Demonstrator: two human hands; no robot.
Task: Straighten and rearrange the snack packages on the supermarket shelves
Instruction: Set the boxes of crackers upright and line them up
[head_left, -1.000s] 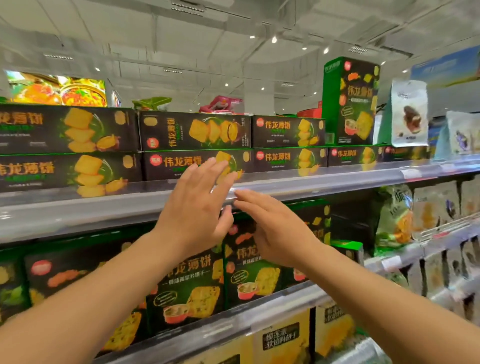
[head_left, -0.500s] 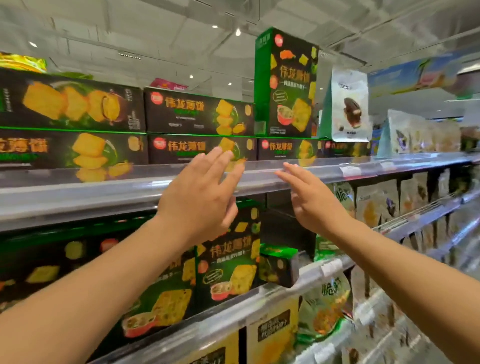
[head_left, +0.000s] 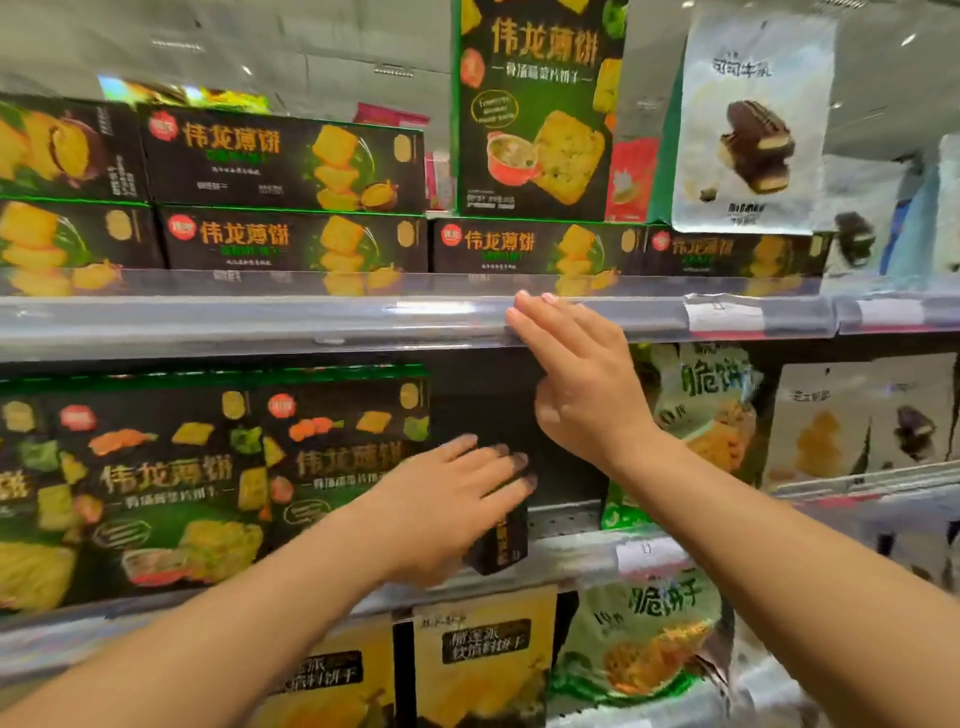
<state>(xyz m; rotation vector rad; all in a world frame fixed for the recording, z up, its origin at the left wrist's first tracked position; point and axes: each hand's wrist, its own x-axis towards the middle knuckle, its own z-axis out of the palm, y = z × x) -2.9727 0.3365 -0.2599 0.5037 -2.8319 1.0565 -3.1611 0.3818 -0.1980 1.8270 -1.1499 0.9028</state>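
My left hand (head_left: 457, 499) reaches into the middle shelf and lies with stretched fingers on a small dark biscuit box (head_left: 497, 543) whose narrow end faces out. To its left stand upright black-and-green biscuit boxes (head_left: 337, 467). My right hand (head_left: 582, 374) is raised, fingers straight, fingertips touching the clear front rail (head_left: 311, 317) of the top shelf. On the top shelf lie stacked flat biscuit boxes (head_left: 291, 239), and one tall box (head_left: 535, 104) stands upright on them. Neither hand grips anything.
A dark gap (head_left: 488, 400) opens behind my hands on the middle shelf. A white bag with a chocolate snack (head_left: 753, 130) stands top right, green cracker bags (head_left: 711, 415) sit to the right, and yellow packages (head_left: 483, 660) fill the shelf below.
My left hand has dropped from the top shelf rail down onto the small box on the middle shelf. My right hand stays at the rail. The view has moved closer and to the right.
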